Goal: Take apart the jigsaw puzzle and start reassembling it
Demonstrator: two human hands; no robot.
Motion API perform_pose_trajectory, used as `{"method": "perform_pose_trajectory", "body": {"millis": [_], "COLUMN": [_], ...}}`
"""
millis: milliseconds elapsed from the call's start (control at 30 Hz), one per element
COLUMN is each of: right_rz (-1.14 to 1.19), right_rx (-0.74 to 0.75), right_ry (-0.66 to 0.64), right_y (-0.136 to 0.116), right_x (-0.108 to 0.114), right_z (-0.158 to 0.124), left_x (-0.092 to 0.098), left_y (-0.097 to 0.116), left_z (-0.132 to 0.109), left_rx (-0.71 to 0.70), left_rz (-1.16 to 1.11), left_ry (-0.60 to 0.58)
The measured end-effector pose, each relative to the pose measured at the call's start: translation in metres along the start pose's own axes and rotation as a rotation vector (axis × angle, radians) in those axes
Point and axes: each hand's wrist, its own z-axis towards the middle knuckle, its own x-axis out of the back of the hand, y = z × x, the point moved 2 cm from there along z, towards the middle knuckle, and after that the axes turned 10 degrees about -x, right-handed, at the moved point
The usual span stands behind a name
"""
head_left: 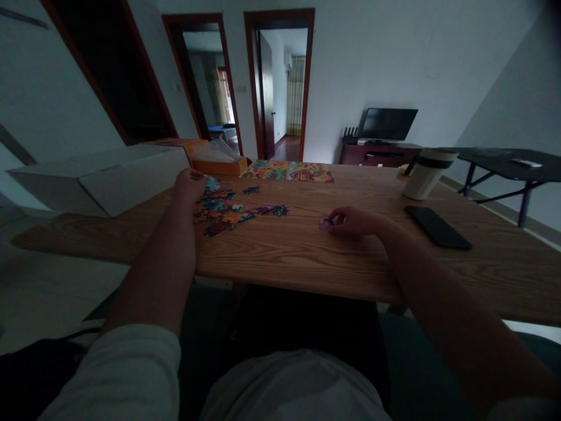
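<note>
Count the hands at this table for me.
2: the left hand at the edge of the heap of jigsaw pieces, and the right hand pinching a pink piece further right.

Right hand (353,222) pinching a pink puzzle piece (325,225), and look at the room it's got! A wide lane of honey-brown wooden tabletop (298,257) runs off toward nine o'clock, right up to the scattered multicoloured jigsaw pieces (221,211). At three o'clock, a flat black smartphone (438,227) blocks the way, and at two o'clock a tall cream cylindrical tumbler (427,174) stands in the path. Over to the left hand (189,187), right at the pile's top edge: at twelve, a low orange cardboard box (221,165); at ten, a big white carton (100,181) walls off that side. Free passage along the table's near edge, hand to hand!
</note>
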Motion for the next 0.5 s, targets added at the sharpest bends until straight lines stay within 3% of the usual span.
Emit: {"method": "perform_pose_trajectory", "body": {"millis": [133,367,500], "right_rz": [-0.006,0.005,0.005], "right_rx": [0.006,-0.004,-0.009], "right_ry": [0.015,0.009,0.015], "right_y": [0.001,-0.005,-0.005], "right_x": [0.000,0.002,0.002], "right_z": [0.001,-0.005,-0.005], "left_x": [0.007,-0.019,-0.027], "left_y": [-0.014,0.005,0.002], "left_z": [0.002,0.004,0.007], "left_rx": [0.119,-0.136,-0.141], "left_rz": [0.104,0.154,0.167], "left_ry": [0.036,-0.326,-0.371]}}
